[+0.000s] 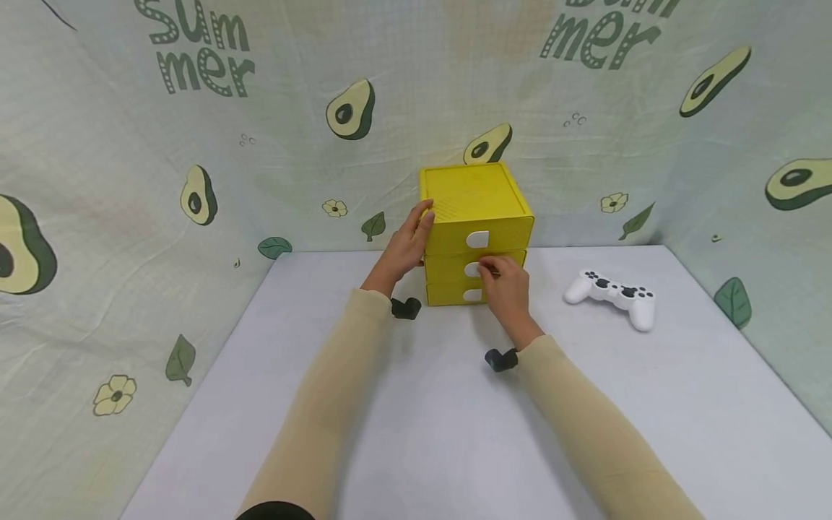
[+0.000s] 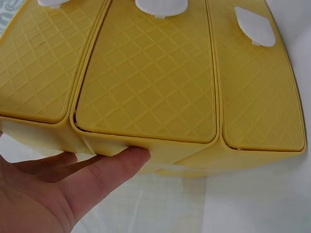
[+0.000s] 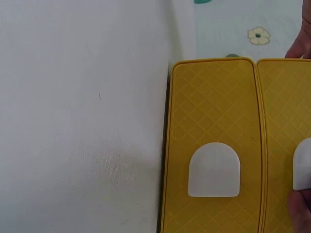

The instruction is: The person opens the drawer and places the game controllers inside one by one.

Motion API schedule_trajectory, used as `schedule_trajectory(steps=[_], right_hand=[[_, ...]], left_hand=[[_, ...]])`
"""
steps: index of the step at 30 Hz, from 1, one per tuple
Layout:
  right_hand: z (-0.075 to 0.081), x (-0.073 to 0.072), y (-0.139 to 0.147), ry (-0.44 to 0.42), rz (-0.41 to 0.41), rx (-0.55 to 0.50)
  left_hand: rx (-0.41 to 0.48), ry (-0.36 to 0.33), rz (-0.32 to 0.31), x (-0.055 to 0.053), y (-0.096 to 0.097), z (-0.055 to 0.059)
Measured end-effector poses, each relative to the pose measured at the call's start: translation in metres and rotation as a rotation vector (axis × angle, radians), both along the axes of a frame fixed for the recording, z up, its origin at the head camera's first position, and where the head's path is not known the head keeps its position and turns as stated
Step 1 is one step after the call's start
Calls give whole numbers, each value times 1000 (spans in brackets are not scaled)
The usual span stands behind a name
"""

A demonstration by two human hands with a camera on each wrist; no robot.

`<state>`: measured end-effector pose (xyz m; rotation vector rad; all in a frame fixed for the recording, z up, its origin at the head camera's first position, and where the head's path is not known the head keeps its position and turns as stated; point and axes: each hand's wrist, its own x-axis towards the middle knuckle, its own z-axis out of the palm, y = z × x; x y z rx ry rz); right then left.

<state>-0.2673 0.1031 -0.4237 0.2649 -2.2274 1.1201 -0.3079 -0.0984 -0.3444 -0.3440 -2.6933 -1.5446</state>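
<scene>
A yellow cabinet of three stacked drawers (image 1: 477,191) stands at the back of the table, each drawer front carrying a white tab handle. My left hand (image 1: 406,245) rests against the cabinet's left side, its fingers extended; in the left wrist view the fingers (image 2: 104,177) touch the side wall beside the middle drawer front (image 2: 150,73). At the middle drawer, my right hand (image 1: 507,289) pinches the white handle (image 1: 472,269) with curled fingers. The right wrist view shows a fingertip at that handle's straight edge, the rest cut off. All three drawers look pushed in.
To the right of the cabinet, a white game controller (image 1: 612,296) with black buttons lies on the white table (image 1: 429,433). A cloth backdrop (image 1: 292,159) printed with avocados and leaves hangs behind and along both sides.
</scene>
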Motion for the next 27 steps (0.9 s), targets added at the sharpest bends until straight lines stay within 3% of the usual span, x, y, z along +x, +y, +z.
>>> schedule_trajectory(steps=[13, 27], right_hand=[[-1, 3, 3, -25, 0, -53], [-23, 5, 9, -153, -21, -196]], left_hand=[[-32, 21, 17, 2, 2, 0], [-74, 47, 26, 3, 3, -2]])
